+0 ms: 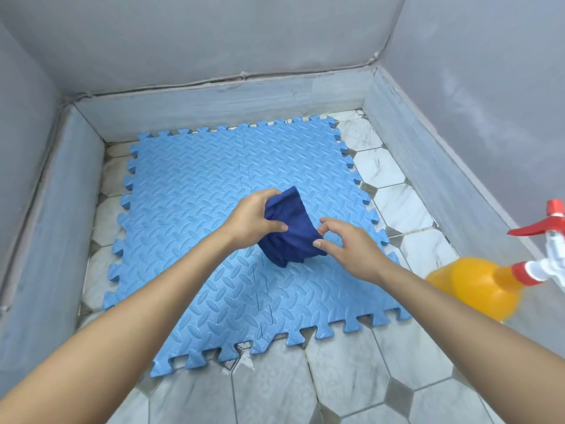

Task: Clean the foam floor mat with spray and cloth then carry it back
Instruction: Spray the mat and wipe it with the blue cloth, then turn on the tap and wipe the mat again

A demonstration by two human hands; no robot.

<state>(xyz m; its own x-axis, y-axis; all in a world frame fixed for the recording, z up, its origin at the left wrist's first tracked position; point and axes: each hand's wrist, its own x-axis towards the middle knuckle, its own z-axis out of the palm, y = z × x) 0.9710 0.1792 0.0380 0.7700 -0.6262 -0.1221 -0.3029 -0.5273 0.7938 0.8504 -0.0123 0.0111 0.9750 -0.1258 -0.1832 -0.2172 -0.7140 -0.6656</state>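
Spray bottle (483,286) at right edge of view, just beside the mat's right side: orange translucent body, red collar, white pump, red trigger and nozzle. Tilted, neck pointing right; base hidden behind right forearm, so can't tell what it rests on. Fill level not readable through the orange plastic.

Dark blue cloth (289,226) bunched up, held above the middle of the mat. Left hand (255,217) grips the cloth's upper left part, fingers and thumb curled round a fold. Right hand (345,243) pinches the cloth's lower right edge between thumb and forefinger, other fingers loosely bent. Both forearms bare, reaching in from bottom corners of view.

Foam floor mat (195,197) light blue, flat on the floor, made of interlocking tiles with diamond-plate texture and jigsaw-tooth edges; seams between tiles visible. Far edge close to the back skirting, left edge near the left skirting, gap of bare floor on the right.

Floor (406,356): pale marbled octagonal tiles with small dark grey square insets, grout lines dirty. Small whitish patch on the tile at the mat's near edge.

Room: narrow corner space, grey painted walls (214,35) on three sides, tall grey stone-look skirting (214,102) along their base.
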